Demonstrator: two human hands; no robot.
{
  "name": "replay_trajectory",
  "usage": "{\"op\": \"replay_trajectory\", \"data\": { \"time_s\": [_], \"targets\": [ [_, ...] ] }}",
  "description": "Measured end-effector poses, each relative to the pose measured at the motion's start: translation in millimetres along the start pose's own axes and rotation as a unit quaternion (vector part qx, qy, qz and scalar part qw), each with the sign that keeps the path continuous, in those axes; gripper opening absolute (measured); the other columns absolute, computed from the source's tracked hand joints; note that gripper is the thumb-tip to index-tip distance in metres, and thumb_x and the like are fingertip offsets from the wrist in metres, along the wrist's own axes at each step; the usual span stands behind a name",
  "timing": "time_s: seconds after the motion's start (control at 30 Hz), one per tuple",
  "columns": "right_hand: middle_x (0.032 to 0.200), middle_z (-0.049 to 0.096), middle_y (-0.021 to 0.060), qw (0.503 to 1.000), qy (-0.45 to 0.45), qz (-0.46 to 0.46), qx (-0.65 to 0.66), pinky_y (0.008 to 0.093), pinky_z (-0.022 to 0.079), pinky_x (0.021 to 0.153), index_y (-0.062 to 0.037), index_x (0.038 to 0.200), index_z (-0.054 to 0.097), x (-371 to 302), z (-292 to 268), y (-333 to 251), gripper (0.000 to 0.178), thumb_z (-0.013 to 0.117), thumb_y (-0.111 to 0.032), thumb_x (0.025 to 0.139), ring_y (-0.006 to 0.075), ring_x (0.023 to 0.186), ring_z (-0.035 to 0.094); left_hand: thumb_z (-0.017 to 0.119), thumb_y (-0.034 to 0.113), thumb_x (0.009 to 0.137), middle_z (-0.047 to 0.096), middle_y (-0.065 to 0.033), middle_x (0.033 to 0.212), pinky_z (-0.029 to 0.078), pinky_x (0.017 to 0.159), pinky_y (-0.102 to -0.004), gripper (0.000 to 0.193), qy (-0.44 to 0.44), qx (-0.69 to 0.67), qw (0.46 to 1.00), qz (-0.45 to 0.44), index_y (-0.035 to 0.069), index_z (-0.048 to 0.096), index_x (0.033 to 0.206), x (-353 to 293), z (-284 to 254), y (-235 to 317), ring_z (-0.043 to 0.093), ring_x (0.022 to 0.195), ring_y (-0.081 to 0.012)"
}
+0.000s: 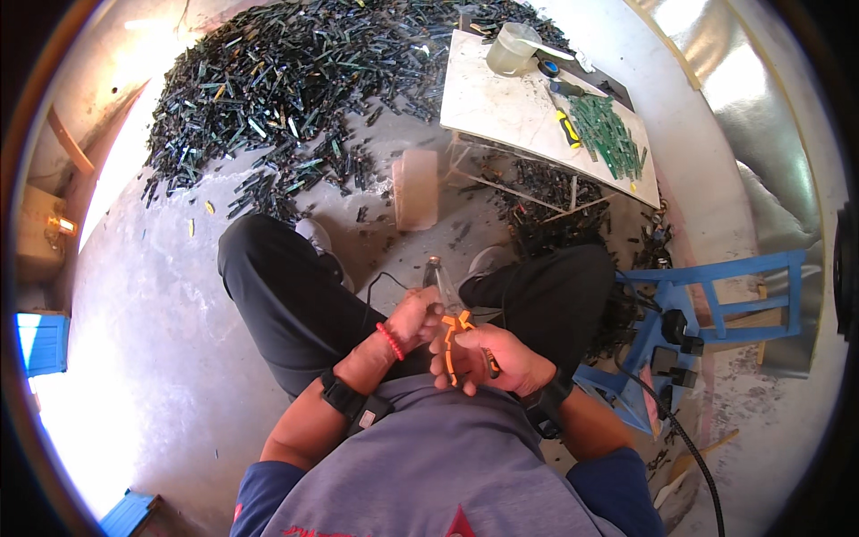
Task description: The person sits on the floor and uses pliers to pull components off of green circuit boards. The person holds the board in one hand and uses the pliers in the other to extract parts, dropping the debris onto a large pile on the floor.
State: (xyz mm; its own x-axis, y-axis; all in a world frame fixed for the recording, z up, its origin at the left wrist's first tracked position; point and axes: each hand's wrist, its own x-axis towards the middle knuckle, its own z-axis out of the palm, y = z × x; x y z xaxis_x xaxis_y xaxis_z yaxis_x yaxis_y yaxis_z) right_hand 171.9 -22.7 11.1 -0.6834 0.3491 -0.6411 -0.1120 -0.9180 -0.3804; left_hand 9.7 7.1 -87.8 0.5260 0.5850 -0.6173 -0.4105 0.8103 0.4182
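Observation:
My right hand [506, 358], in front of my lap, is closed around orange-handled pliers [454, 349], with part of the tool hidden by the fingers. Close beside it, my left hand [415, 318] has its fingers curled in. Whatever they may hold is too small or hidden to make out. A red bead bracelet [391, 341] circles the left wrist. Just beyond both hands, between my feet, stands a clear bottle-like object [437, 276] with a brownish top. A thin dark cord [374, 285] loops near the left hand.
A large heap of dark strips [295, 98] covers the floor ahead. At the front right, a white table [483, 89] bears green strips [608, 134], a yellow-black tool [567, 129] and a clear jug [513, 51]. A blue chair [716, 300] with black devices stands right; a black cable [693, 452] runs there.

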Motion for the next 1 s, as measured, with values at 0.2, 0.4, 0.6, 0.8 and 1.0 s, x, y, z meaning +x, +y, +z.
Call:
{"op": "replay_trajectory", "data": {
  "time_s": [0.2, 0.4, 0.6, 0.8, 1.0],
  "targets": [
    [0.1, 0.061, 0.0166, 0.994, -0.035, -0.029, 0.099, 0.03, 0.052, 0.055, -0.0008, 0.113, 0.051, 13.4, 9.0, 9.6, 0.039, 0.043, -0.032, 0.091, 0.03, 0.089, 0.063, 0.045, 0.025, 0.087, 0.057, -0.0028, 0.065, 0.033, 0.037, -0.0222, 0.027, -0.015, 0.096, 0.993, 0.065, 0.003, 0.06, 0.08, -2.2, -5.0, 3.1, 0.046, 0.044, -0.0087],
    [0.097, 0.061, 0.0176, 0.983, -0.024, -0.071, 0.166, 0.0295, 0.053, 0.055, 0.0014, 0.111, 0.051, 25.1, 16.8, 16.2, 0.037, 0.044, -0.03, 0.091, 0.0307, 0.086, 0.063, 0.049, 0.027, 0.086, 0.061, -0.0026, 0.067, 0.04, 0.045, -0.0213, 0.031, -0.027, 0.134, 0.98, 0.148, 0.0, 0.063, 0.08, 2.8, -8.9, -0.4, 0.051, 0.05, -0.0072],
    [0.097, 0.061, 0.0189, 0.978, -0.056, -0.074, 0.188, 0.0297, 0.055, 0.056, 0.0024, 0.11, 0.051, 22.5, 23.7, 11.7, 0.037, 0.044, -0.029, 0.092, 0.0316, 0.086, 0.063, 0.048, 0.026, 0.086, 0.064, -0.0062, 0.076, 0.048, 0.057, -0.0258, 0.032, -0.023, 0.096, 0.989, 0.106, -0.002, 0.063, 0.085, 0.9, -12.7, -3.0, 0.058, 0.062, -0.0125],
    [0.099, 0.061, 0.0192, 0.96, -0.049, -0.083, 0.261, 0.0298, 0.054, 0.055, -0.0006, 0.109, 0.052, 27.2, 29.0, 14.4, 0.034, 0.045, -0.029, 0.092, 0.0336, 0.087, 0.063, 0.049, 0.023, 0.086, 0.061, -0.006, 0.076, 0.048, 0.061, -0.0282, 0.023, -0.037, 0.002, 0.998, 0.056, 0.002, 0.058, 0.083, -6.3, -8.9, 0.2, 0.057, 0.066, -0.0141],
    [0.099, 0.061, 0.0185, 0.938, -0.086, -0.096, 0.321, 0.0302, 0.052, 0.053, -0.005, 0.109, 0.052, 29.2, 28.2, 10.3, 0.028, 0.045, -0.027, 0.093, 0.0349, 0.087, 0.062, 0.054, 0.023, 0.085, 0.06, -0.0052, 0.069, 0.047, 0.058, -0.0284, 0.023, -0.035, 0.038, 0.995, 0.086, 0.002, 0.058, 0.075, -2.8, -7.9, 1.2, 0.056, 0.062, -0.0128]
  ]
}}
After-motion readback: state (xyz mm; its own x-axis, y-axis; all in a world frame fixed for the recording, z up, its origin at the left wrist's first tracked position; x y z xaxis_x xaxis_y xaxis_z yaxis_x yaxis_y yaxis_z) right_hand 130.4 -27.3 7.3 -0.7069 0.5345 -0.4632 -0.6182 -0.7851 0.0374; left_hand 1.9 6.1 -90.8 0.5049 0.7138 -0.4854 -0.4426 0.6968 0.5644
